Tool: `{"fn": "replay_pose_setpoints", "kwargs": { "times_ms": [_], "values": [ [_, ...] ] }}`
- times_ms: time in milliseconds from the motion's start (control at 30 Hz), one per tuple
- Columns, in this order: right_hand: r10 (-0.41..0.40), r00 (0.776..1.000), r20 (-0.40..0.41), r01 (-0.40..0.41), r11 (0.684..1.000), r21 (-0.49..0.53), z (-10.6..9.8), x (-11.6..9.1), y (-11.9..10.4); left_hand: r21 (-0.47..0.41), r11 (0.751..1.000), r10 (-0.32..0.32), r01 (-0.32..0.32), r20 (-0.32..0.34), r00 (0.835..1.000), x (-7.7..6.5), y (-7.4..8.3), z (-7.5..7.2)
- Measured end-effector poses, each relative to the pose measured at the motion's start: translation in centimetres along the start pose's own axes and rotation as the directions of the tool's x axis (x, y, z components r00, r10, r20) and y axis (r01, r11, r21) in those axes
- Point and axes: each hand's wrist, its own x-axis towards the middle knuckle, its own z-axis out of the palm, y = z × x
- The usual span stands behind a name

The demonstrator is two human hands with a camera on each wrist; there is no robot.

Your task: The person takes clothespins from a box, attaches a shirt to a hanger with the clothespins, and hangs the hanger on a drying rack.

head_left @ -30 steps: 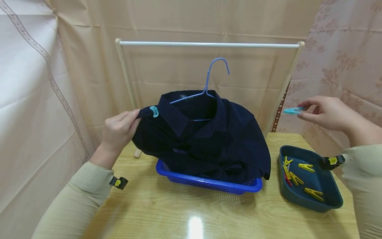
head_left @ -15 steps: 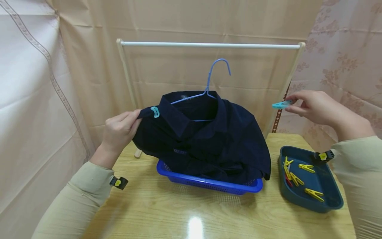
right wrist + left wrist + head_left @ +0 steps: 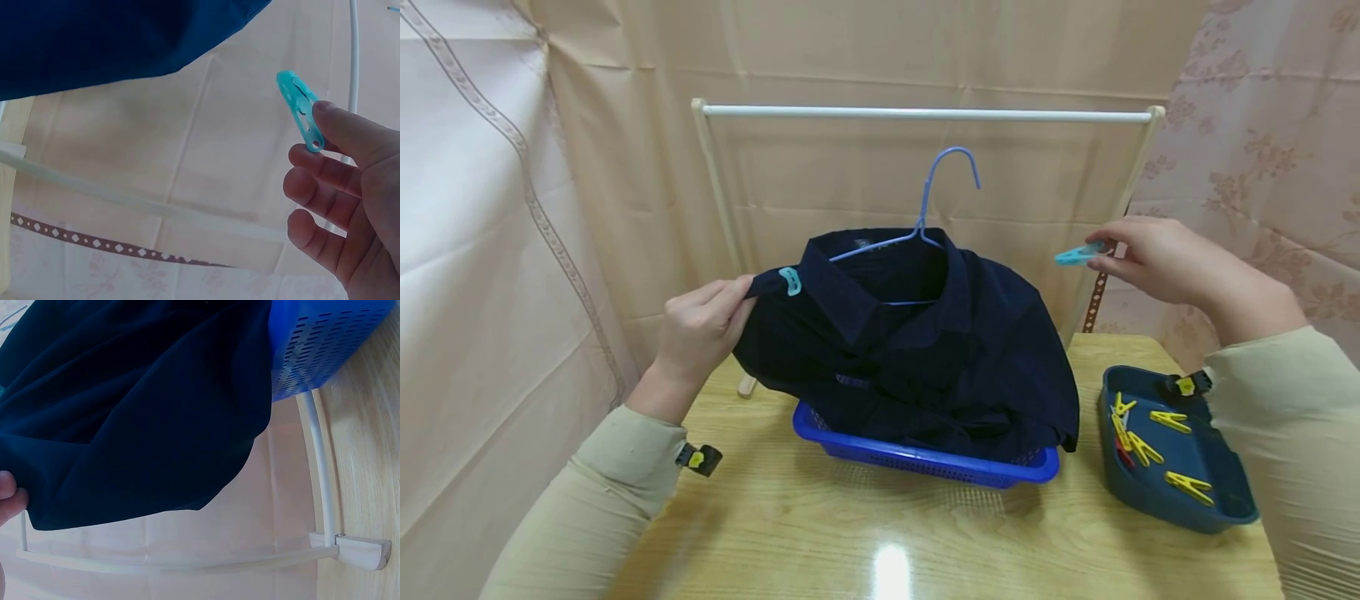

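A dark navy collared shirt (image 3: 910, 358) is draped on a blue hanger (image 3: 922, 200), its lower part bunched in a blue basket (image 3: 925, 463). My left hand (image 3: 703, 321) grips the shirt at its left shoulder. Just inward of those fingers, a light-blue clothespin (image 3: 790, 282) is clipped on the shoulder. Right of the shirt and apart from it, my right hand (image 3: 1180, 262) pinches another light-blue clothespin (image 3: 300, 109) between thumb and fingers. The pin's tip points toward the shirt. In the left wrist view only a few fingertips (image 3: 9, 497) show at the cloth's edge.
Behind the shirt stands a rack with a white crossbar (image 3: 925, 112); the hanger's hook is below the bar and apart from it. A dark teal tray (image 3: 1210, 467) at right holds several yellow clothespins (image 3: 1187, 487) and a red one. All rests on a wooden table (image 3: 760, 517).
My right hand has moved left and slightly up with its clothespin, nearer the shirt. The left hand keeps its grip, and the shirt has barely moved.
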Motion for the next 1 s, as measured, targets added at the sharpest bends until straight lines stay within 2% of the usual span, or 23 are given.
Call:
{"fn": "replay_pose_setpoints", "kwargs": {
  "times_ms": [300,567,1000],
  "values": [
    [0.009,0.998,0.059,-0.011,1.0,0.028,-0.4,1.2,-1.3,-0.004,1.0,-0.004,0.004,0.002,1.0,0.1,0.1,0.0],
    [-0.025,1.0,0.008,0.025,0.998,0.058,-0.4,1.7,-2.6,-0.017,1.0,-0.006,0.006,-0.002,1.0,0.1,0.1,-0.1],
    [-0.01,1.0,0.025,0.007,0.989,0.148,-0.2,2.7,-4.2,-0.018,1.0,-0.005,0.005,-0.01,1.0,0.1,0.0,0.0]
  ]
}}
